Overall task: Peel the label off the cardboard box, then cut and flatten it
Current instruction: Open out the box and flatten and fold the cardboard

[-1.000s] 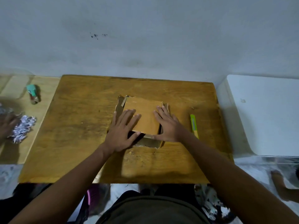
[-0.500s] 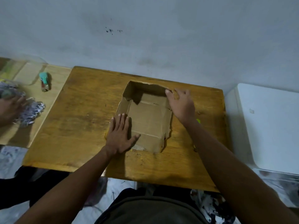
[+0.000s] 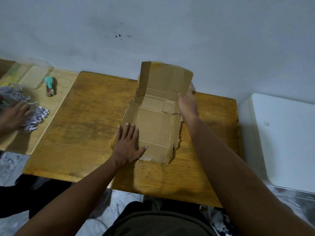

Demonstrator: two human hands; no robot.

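Note:
A brown cardboard box (image 3: 158,126) lies cut open on the wooden table (image 3: 88,133), its inner side up. Its base panel rests flat while the far lid panel stands raised toward the wall, with a side flap upright at its left. My left hand (image 3: 127,145) presses flat, fingers spread, on the box's near left edge. At the right edge of the raised panel, my right hand (image 3: 187,103) holds the cardboard where it folds. No label shows on the visible faces. The yellow-green cutter is hidden in this view.
A lighter wooden board (image 3: 40,106) lies left of the table, with a teal-capped lighter (image 3: 49,86) and shredded paper (image 3: 35,118) on it. Another person's hand (image 3: 13,114) rests on the shreds. A white appliance (image 3: 283,140) stands right of the table. The wall is close behind.
The folded box has been opened out. My right hand moved from its top to the far right edge and lifted the far panel upright. My left hand slid to the near left edge.

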